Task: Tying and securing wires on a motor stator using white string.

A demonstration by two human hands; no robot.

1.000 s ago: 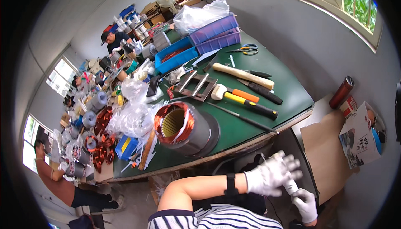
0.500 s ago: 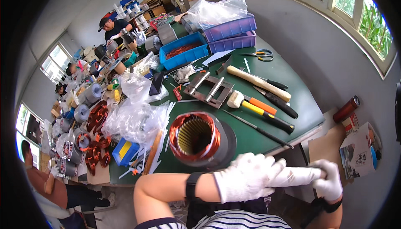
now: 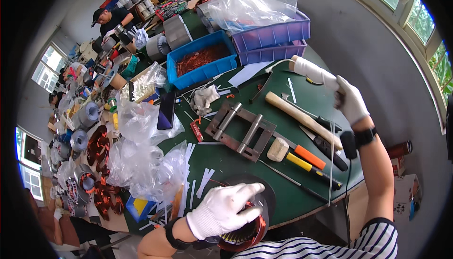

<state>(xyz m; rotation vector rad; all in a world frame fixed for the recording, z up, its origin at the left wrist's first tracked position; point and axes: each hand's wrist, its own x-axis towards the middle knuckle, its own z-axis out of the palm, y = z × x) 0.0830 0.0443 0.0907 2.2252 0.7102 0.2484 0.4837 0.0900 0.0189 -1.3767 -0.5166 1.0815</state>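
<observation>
My left hand (image 3: 224, 210), in a white knit glove, lies over the top of a motor stator (image 3: 259, 233) with copper windings, its fingers curled over the winding ring. The stator stands at the table's near edge, close to my body and partly hidden by the hand. Raised at the right, my gloved right hand (image 3: 350, 101) grips one end of a white spool of cord (image 3: 312, 71) with a brownish core. A loose white strand curls from the spool's far end. Another thin white strand (image 3: 331, 164) hangs down below the right hand.
On the green table (image 3: 226, 164) lie a steel frame with two rods (image 3: 241, 131), a wooden-handled tool (image 3: 302, 117), a mallet (image 3: 302, 162) and a phone (image 3: 166, 111). A blue bin (image 3: 203, 75) and stacked purple crates (image 3: 273, 32) stand behind; plastic bags (image 3: 141, 160) lie left. People work farther left.
My hands have parted. The left moved from the spool onto the stator; the right carried the spool up and away over the table. The stator now appears nearer my body.
</observation>
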